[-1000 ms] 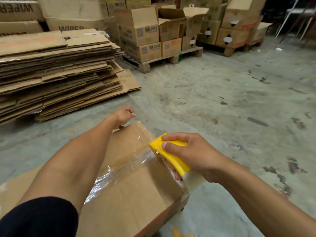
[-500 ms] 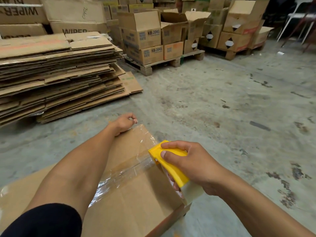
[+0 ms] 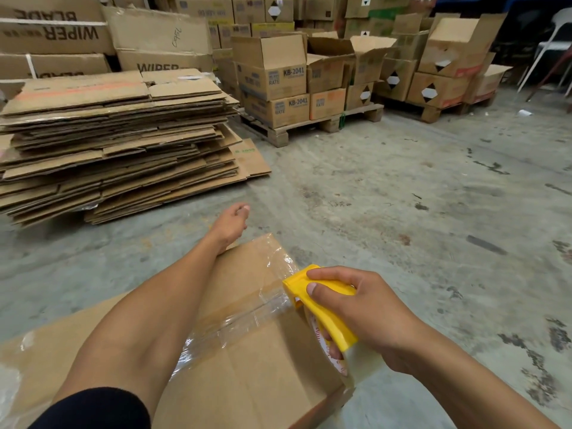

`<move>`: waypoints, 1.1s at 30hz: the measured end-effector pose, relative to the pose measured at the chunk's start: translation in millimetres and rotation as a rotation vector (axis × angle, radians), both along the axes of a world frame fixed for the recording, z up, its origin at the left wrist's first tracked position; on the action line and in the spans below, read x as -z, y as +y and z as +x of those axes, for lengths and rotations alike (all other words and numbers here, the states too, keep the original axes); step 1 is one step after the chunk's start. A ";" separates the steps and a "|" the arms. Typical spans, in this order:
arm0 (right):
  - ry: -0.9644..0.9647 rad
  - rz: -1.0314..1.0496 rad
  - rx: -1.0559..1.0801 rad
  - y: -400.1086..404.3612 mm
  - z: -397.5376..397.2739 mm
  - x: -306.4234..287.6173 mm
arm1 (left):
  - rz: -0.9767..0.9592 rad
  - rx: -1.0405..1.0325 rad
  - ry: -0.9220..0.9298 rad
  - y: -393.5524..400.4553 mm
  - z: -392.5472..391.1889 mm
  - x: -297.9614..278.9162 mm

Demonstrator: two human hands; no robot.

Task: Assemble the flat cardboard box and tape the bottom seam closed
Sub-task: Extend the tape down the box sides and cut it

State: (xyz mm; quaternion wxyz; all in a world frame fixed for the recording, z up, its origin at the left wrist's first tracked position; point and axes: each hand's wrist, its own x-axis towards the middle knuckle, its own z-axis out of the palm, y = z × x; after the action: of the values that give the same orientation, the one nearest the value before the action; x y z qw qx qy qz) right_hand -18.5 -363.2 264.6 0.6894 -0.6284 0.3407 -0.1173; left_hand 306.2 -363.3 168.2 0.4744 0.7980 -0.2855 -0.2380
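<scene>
A brown cardboard box [image 3: 257, 376] lies on the floor in front of me, flaps folded shut. A strip of clear tape [image 3: 247, 317] runs across its seam to the yellow tape dispenser [image 3: 322, 305]. My right hand [image 3: 371, 317] grips that dispenser above the box's right edge, with the clear tape roll [image 3: 356, 363] under it. My left forearm lies across the box. My left hand [image 3: 230, 222] is curled over the box's far edge, near the far corner; its fingertips are partly hidden.
A tall stack of flattened cartons [image 3: 117, 144] sits at the left. Wooden pallets [image 3: 309, 125] with open and closed boxes stand at the back. Stained concrete floor [image 3: 402, 196] spreads to the right. White chair legs [image 3: 544, 54] are at the far right.
The view has tilted slightly, so everything sits lower in frame. Both hands, the dispenser and the tape strip keep nearly the same place on the box.
</scene>
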 end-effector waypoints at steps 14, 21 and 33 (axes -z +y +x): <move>0.011 -0.034 0.004 -1.3 2.6 0.9 | 0.388 0.374 -0.256 21.2 -30.9 -14.8; 0.031 -0.088 0.024 -3.1 3.6 3.9 | 0.120 0.720 -0.580 53.1 -88.7 -7.3; 0.147 -0.088 -0.100 -5.9 9.6 -12.2 | 0.273 0.784 -0.804 58.8 -104.1 4.4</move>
State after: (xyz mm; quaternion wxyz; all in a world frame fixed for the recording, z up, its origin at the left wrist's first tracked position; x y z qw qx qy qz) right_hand -8.9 -369.1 276.8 0.6394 -0.6810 0.3532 -0.0513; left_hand 202.1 -304.5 163.8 0.0979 0.7143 -0.6843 -0.1088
